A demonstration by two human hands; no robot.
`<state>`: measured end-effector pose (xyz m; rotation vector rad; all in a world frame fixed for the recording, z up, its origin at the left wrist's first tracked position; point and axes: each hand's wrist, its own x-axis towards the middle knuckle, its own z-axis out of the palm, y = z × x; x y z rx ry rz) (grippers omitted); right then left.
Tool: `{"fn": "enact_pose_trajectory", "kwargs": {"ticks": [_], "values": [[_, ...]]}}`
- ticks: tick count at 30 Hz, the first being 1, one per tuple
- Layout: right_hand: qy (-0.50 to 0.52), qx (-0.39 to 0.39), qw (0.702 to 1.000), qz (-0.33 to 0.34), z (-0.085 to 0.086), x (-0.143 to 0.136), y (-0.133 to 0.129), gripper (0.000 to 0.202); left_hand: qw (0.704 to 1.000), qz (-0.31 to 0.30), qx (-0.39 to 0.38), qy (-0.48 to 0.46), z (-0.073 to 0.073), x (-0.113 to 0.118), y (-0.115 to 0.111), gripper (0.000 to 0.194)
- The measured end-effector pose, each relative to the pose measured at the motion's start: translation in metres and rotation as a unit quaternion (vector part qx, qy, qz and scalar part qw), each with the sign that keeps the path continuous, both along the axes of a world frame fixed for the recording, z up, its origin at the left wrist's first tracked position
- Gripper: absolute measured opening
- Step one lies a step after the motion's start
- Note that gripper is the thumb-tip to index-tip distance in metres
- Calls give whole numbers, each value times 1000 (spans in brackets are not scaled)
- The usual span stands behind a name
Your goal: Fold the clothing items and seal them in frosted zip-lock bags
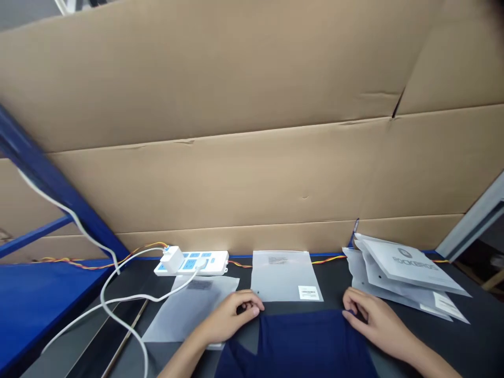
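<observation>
A dark blue garment (311,341) lies on the black tabletop, running out of the bottom of the head view. My left hand (236,315) has its fingers curled in a pinch at the cloth's upper left corner. At the upper right corner my right hand (372,317) pinches the fabric between thumb and fingers. Just beyond the cloth's top edge is a flat frosted plastic bag (283,273) with a white barcode label. Another frosted bag (189,299) lies to the left, partly beneath my left forearm. The garment's lower part is out of view.
Several frosted bags with printing (405,268) are piled at the right, beside a blue pen (355,228). A power strip (214,262) with white cables (106,294) stands at the back left. A cardboard wall (252,178) closes off the back; a blue frame post (59,178) rises left.
</observation>
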<state>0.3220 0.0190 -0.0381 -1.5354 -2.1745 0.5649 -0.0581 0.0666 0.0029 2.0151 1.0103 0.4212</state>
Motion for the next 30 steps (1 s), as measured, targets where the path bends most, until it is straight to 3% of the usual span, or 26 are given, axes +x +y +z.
{"fn": "enact_pose_trajectory", "kwargs": {"ticks": [6,20,30], "values": [[33,-22,999,-16,6,-1,1,37,1000,8,6,-5,-3,-2,-1,26],[73,-33,996,-26,11,-4,2,37,1000,8,26,-14,-3,-6,-5,29],[178,-79,980,-39,11,23,-8,40,999,-1,31,-7,-3,-2,-3,33]]}}
